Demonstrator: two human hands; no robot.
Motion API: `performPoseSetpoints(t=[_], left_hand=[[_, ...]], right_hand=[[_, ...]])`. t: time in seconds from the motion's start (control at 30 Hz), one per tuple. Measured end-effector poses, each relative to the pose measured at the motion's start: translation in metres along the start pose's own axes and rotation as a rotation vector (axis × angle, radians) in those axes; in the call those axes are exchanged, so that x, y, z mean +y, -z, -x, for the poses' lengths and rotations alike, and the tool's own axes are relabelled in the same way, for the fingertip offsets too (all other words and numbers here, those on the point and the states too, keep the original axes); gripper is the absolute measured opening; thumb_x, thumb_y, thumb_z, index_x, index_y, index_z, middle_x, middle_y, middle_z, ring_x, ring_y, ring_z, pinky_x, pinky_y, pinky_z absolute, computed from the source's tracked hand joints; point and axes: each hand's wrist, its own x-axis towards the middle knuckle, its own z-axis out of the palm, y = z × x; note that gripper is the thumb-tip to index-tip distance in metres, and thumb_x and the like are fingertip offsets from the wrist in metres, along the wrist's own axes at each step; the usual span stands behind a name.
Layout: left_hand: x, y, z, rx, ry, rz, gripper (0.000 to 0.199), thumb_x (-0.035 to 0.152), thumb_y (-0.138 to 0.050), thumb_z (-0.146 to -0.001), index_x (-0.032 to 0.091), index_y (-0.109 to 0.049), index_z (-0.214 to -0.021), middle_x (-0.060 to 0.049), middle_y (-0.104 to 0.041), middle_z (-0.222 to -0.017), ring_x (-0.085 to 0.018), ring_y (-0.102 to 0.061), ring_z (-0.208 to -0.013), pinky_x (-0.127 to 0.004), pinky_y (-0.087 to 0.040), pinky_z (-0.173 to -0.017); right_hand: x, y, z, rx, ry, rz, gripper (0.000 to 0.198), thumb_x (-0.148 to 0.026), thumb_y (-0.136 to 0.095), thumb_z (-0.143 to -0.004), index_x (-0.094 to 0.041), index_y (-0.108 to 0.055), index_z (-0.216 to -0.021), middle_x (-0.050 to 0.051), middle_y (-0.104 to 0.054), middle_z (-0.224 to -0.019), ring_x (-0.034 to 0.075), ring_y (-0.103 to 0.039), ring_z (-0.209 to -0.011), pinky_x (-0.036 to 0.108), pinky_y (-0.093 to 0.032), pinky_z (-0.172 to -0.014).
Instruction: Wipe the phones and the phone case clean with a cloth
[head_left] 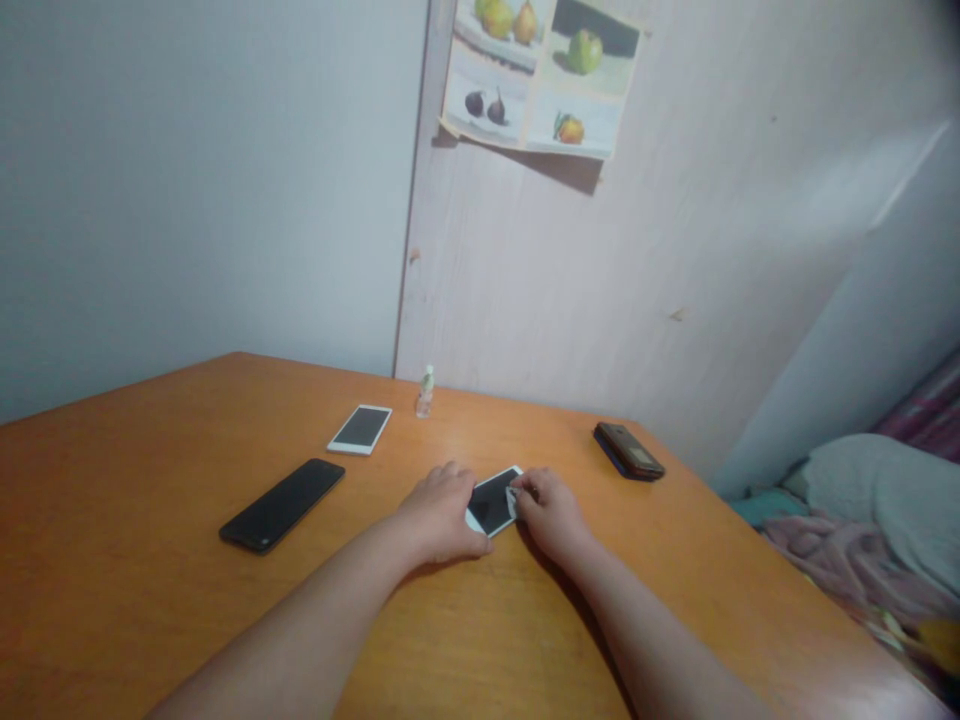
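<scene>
White phone (492, 505) held mid-desk (450, 640)

The left hand (441, 515) clamps its fingers on the near-left end, the long axis slanting toward the desk's far edge; at the right side, the right hand (553, 512) pinches a white piece (512, 504).

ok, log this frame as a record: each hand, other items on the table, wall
left hand: holds left end of a white-edged phone, screen up
right hand: pinches a small whitish piece at the screen's right side; material unclear
table, left: black phone; second white phone beyond it
table, back: small clear bottle, upright
table, right: dark stacked items
wall: fruit poster
</scene>
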Motion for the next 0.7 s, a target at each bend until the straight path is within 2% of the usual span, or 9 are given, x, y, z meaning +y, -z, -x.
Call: performPoseSetpoints(t=[0.13,0.27,0.37,0.47,0.53,0.6,0.7], left_hand=[[-0.001,0.003,0.000,0.005,0.040,-0.053,0.060,0.065,-0.076,-0.051,0.024,-0.065,-0.093,-0.011,-0.062,-0.110,-0.035,-0.058,-0.108,-0.039,-0.047,-0.085],[-0.002,0.002,0.000,0.004,0.059,-0.080,0.058,0.066,-0.075,-0.052,0.023,-0.065,-0.089,-0.012,-0.063,-0.107,-0.036,-0.060,-0.104,-0.040,-0.048,-0.083],[0.000,0.001,0.001,0.007,0.077,-0.058,0.057,0.065,-0.076,-0.051,0.024,-0.067,-0.089,-0.011,-0.064,-0.105,-0.035,-0.061,-0.102,-0.039,-0.048,-0.082],[0.002,0.002,0.001,0.007,0.098,-0.028,0.054,0.061,-0.077,-0.050,0.023,-0.068,-0.088,-0.011,-0.065,-0.103,-0.034,-0.063,-0.100,-0.038,-0.049,-0.081],[0.003,0.004,0.001,-0.008,0.089,-0.034,0.049,0.059,-0.074,-0.055,0.023,-0.068,-0.088,-0.012,-0.065,-0.102,-0.034,-0.063,-0.099,-0.037,-0.050,-0.079],[0.003,0.005,0.001,-0.035,0.068,-0.060,0.050,0.061,-0.071,-0.058,0.023,-0.067,-0.090,-0.012,-0.065,-0.103,-0.033,-0.064,-0.100,-0.037,-0.051,-0.079],[0.003,0.007,0.001,-0.063,0.057,-0.100,0.063,0.067,-0.072,-0.053,0.022,-0.066,-0.096,-0.012,-0.064,-0.109,-0.034,-0.063,-0.103,-0.038,-0.052,-0.080]], right_hand=[[0.006,0.003,-0.001,-0.014,0.046,0.130,0.021,-0.010,-0.053,-0.080,-0.021,-0.070,-0.086,0.006,-0.062,-0.092,0.018,-0.060,-0.087,0.027,-0.045,-0.078],[0.004,0.010,0.000,-0.084,0.082,0.239,0.025,-0.010,-0.052,-0.084,-0.020,-0.073,-0.092,0.007,-0.066,-0.094,0.020,-0.061,-0.091,0.028,-0.045,-0.083],[-0.011,0.013,0.008,-0.160,0.133,0.354,0.028,-0.014,-0.050,-0.088,-0.020,-0.074,-0.100,0.010,-0.070,-0.100,0.024,-0.061,-0.098,0.033,-0.044,-0.089],[-0.032,0.014,0.022,-0.292,0.247,0.300,0.033,-0.025,-0.046,-0.096,-0.021,-0.072,-0.116,0.010,-0.070,-0.119,0.026,-0.060,-0.113,0.037,-0.042,-0.101],[-0.042,0.015,0.028,-0.401,0.319,0.234,0.040,-0.033,-0.040,-0.100,-0.023,-0.065,-0.130,0.008,-0.062,-0.137,0.025,-0.053,-0.128,0.040,-0.036,-0.110],[-0.043,0.018,0.028,-0.464,0.297,0.250,0.045,-0.039,-0.036,-0.102,-0.025,-0.057,-0.139,0.006,-0.052,-0.147,0.025,-0.043,-0.139,0.046,-0.028,-0.116],[-0.033,0.023,0.018,-0.415,0.093,0.392,0.049,-0.041,-0.032,-0.103,-0.023,-0.053,-0.142,0.007,-0.046,-0.151,0.029,-0.033,-0.145,0.059,-0.016,-0.118]])
